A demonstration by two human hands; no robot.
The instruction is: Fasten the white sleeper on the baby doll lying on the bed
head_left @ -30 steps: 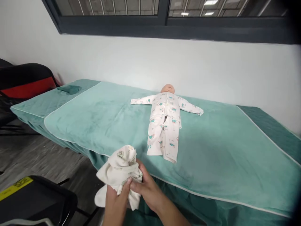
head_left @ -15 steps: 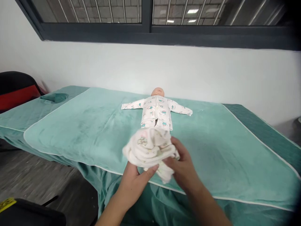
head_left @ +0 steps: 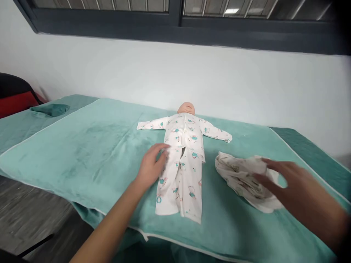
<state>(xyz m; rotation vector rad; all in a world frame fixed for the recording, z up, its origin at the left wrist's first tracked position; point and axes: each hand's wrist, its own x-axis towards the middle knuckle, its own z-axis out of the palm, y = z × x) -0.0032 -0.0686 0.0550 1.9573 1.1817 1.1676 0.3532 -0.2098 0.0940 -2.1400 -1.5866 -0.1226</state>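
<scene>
A baby doll [head_left: 186,108] lies on its back in a white printed jacket [head_left: 184,131] with both sleeves spread out. White printed trousers [head_left: 178,190] extend below the jacket toward me. My left hand [head_left: 152,164] is open at the left side of the trousers' waist, its fingertips by the jacket hem. To the right of the doll, a crumpled white printed baby garment [head_left: 244,182] rests on the green cover. My right hand [head_left: 285,179], blurred, pinches the garment's upper right part between thumb and fingers.
A green padded cover [head_left: 109,146] with white piping spreads over the bed, against a white wall [head_left: 123,73] under a dark window frame [head_left: 109,27]. A folded green cloth [head_left: 51,109] lies at far left, near a black and red chair [head_left: 16,95].
The bundled garment has gone from both hands in front of me to the cover on the right, with my right hand. My left hand has let go and moved to the trousers, now uncovered.
</scene>
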